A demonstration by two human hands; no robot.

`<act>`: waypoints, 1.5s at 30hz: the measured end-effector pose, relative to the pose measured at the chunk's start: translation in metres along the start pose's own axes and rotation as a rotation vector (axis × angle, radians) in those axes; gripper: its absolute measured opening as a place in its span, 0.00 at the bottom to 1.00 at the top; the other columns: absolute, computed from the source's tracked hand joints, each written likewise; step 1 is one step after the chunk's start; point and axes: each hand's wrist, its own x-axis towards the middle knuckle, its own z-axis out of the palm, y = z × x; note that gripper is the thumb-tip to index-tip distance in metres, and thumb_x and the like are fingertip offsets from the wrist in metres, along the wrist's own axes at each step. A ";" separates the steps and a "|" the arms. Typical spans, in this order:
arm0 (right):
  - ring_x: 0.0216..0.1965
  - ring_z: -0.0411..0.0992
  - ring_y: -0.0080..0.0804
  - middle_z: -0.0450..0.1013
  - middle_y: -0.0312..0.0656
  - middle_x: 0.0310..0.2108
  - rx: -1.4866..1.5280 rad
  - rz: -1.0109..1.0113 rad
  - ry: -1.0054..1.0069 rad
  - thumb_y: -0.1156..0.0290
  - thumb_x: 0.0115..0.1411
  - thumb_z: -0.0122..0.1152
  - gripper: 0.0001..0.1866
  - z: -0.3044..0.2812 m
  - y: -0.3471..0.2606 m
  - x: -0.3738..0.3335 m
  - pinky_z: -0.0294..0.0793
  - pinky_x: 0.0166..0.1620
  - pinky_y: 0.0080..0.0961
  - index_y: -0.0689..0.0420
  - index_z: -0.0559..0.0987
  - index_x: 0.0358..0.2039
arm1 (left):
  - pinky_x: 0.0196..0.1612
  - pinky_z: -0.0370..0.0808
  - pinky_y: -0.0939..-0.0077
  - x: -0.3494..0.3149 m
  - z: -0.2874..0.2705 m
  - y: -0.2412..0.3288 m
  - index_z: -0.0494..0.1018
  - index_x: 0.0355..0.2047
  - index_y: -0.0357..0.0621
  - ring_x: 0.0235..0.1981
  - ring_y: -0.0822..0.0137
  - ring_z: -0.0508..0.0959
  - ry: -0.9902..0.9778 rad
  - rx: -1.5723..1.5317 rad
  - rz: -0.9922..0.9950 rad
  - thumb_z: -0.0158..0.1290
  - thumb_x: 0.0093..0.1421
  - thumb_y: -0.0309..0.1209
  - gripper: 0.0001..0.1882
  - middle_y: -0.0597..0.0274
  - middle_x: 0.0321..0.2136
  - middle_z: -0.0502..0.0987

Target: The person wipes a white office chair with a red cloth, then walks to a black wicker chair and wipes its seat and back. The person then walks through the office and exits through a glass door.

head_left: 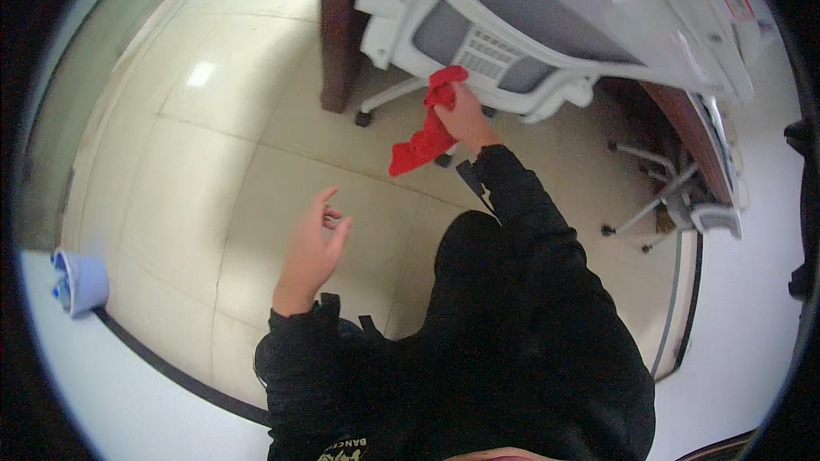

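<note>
The right hand (467, 118) is clamped on a red cloth (420, 147) — bunched at the fingers, with one end hanging toward the tiled floor (213, 205). The cloth is in front of the grey-and-white chair (491, 53); whether it touches the chair, I cannot tell. The left hand (312, 252) is empty, fingers apart and loosely curled. As for progress, the cloth is already in hand — not yet set down; anything finished beyond that does not show.
</note>
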 end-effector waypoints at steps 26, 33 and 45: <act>0.59 0.71 0.58 0.75 0.55 0.56 -0.173 -0.374 0.270 0.70 0.61 0.66 0.24 -0.029 -0.113 0.054 0.70 0.64 0.47 0.62 0.76 0.58 | 0.42 0.80 0.61 -0.005 0.025 0.023 0.75 0.56 0.43 0.38 0.52 0.84 0.010 0.097 0.087 0.60 0.64 0.33 0.21 0.50 0.38 0.83; 0.48 0.78 0.53 0.80 0.50 0.46 -0.615 -0.462 0.136 0.70 0.64 0.56 0.13 0.015 -0.197 0.170 0.79 0.52 0.49 0.59 0.80 0.46 | 0.41 0.80 0.59 -0.006 0.007 0.012 0.76 0.55 0.41 0.37 0.48 0.83 0.043 0.033 0.159 0.61 0.62 0.31 0.21 0.50 0.37 0.82; 0.49 0.78 0.53 0.78 0.48 0.46 -0.839 -0.530 0.181 0.69 0.64 0.56 0.14 0.023 -0.200 0.176 0.83 0.45 0.47 0.57 0.80 0.48 | 0.40 0.78 0.56 0.019 -0.011 -0.013 0.76 0.53 0.42 0.36 0.47 0.83 0.002 -0.093 0.200 0.60 0.64 0.32 0.18 0.50 0.37 0.82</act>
